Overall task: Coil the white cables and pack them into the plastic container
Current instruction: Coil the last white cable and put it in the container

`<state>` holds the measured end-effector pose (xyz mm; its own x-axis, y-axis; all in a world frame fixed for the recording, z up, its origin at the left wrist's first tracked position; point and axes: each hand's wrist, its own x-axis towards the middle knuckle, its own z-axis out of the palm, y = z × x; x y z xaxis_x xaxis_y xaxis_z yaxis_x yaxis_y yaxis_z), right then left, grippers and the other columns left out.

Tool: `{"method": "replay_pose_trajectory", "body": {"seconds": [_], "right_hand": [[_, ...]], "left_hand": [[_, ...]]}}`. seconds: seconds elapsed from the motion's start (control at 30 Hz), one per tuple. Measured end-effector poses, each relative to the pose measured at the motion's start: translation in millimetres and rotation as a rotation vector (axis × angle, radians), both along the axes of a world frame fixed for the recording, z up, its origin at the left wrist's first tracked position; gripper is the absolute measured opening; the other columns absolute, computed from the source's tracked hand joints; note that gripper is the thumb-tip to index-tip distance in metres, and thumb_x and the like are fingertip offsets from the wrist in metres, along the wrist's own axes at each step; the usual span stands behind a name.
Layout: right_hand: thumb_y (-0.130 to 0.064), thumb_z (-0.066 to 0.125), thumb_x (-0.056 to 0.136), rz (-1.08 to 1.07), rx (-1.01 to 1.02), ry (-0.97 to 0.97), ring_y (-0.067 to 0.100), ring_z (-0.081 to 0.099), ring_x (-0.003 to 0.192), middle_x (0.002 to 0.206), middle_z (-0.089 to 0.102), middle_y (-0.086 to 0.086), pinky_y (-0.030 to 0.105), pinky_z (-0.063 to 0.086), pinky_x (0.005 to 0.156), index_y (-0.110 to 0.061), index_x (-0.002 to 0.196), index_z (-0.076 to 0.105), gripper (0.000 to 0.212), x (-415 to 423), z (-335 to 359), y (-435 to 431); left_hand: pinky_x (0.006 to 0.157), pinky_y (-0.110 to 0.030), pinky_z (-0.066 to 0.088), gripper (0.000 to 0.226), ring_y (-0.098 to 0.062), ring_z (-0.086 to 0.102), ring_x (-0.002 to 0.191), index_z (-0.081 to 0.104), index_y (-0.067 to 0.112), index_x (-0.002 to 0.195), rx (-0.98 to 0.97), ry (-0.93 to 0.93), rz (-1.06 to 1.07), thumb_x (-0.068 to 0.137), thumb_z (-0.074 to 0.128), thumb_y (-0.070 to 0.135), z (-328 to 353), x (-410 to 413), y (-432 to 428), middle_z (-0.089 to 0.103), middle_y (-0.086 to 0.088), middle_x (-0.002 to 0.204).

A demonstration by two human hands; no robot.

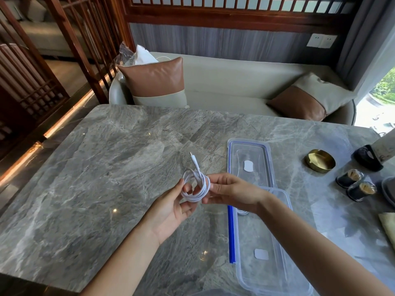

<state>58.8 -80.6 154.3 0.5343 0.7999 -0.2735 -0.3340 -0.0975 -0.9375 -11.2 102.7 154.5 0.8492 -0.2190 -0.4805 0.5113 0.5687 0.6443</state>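
1. The clear plastic container (265,242) lay on the grey marble table (96,178) at about 5 o'clock from the middle of the view, its long side running toward the near table edge. A blue clip (231,233) ran along its left rim.
2. Inside the container, a white coil (242,211) showed at the far end, mostly hidden under the right forearm. A pale patch showed lower in the container; whether it was a sticker on the base I could not tell.
3. The lid (250,162) lay flat just beyond the container, at about 2 o'clock from the hands, touching or overlapping its far end. It held nothing but a similar pale patch.
4. At 3 o'clock, well apart from the container, stood a brass dish (320,160) and two small dark jars (355,184).
5. The table's left half, from 7 to 11 o'clock, was bare stone out to its rounded corner. The near edge ran under both forearms.
6. The white cable (195,186) was wound into a small loop held above the table, just left of the lid. Its plug end stuck up toward 12 o'clock.
7. The left hand (171,210) pinched the loop's left side between thumb and fingers. The right hand (230,192) gripped the loop's right side with its fingertips, so the coil sat between both hands.
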Motion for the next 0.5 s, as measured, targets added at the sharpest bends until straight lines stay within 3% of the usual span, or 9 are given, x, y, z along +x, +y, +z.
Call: {"method": "replay_pose_trajectory", "body": {"seconds": [0.1,0.17,0.3,0.4,0.5], "right_hand": [[-0.031,0.06,0.083,0.004,0.102,0.129,0.009,0.06,0.076,0.077,0.06,0.002,0.028,0.049,0.091,-0.006,0.107,0.061,0.034,-2,0,3],[-0.028,0.059,0.084,0.015,0.151,0.178,0.005,0.058,0.068,0.069,0.06,-0.005,0.028,0.049,0.09,-0.007,0.11,0.06,0.034,-1,0,5],[-0.024,0.062,0.086,0.066,0.19,0.214,0.001,0.057,0.058,0.063,0.061,-0.007,0.028,0.052,0.088,-0.008,0.105,0.064,0.025,3,-3,-1],[-0.022,0.062,0.086,0.046,0.153,0.264,0.002,0.055,0.056,0.073,0.063,-0.006,0.03,0.055,0.088,-0.006,0.099,0.061,0.021,7,-11,-10],[-0.015,0.051,0.093,-0.013,0.085,0.24,0.002,0.055,0.056,0.069,0.063,-0.008,0.029,0.056,0.086,-0.014,0.086,0.066,0.016,11,-15,-18]], "left_hand": [[0.076,-0.025,0.053,0.031,-0.015,0.07,0.079,0.065,0.012,0.095,-0.034,-0.03,-0.026,0.081,0.055,0.038,1,-1,0,0.073,-0.006,0.093],[0.075,-0.025,0.054,0.025,-0.016,0.07,0.081,0.062,0.013,0.085,-0.043,-0.049,-0.035,0.082,0.055,0.037,1,0,0,0.073,-0.008,0.093],[0.076,-0.025,0.052,0.025,-0.024,0.065,0.094,0.06,0.015,0.078,0.0,-0.099,-0.096,0.086,0.052,0.038,3,-1,-2,0.07,-0.011,0.103],[0.074,-0.024,0.052,0.028,-0.012,0.067,0.078,0.061,0.019,0.066,0.011,-0.13,-0.106,0.085,0.051,0.037,3,-1,0,0.07,0.001,0.081],[0.079,-0.028,0.044,0.026,-0.008,0.062,0.066,0.053,0.017,0.064,0.054,-0.126,-0.074,0.084,0.051,0.035,1,-1,3,0.061,0.005,0.068]]}}
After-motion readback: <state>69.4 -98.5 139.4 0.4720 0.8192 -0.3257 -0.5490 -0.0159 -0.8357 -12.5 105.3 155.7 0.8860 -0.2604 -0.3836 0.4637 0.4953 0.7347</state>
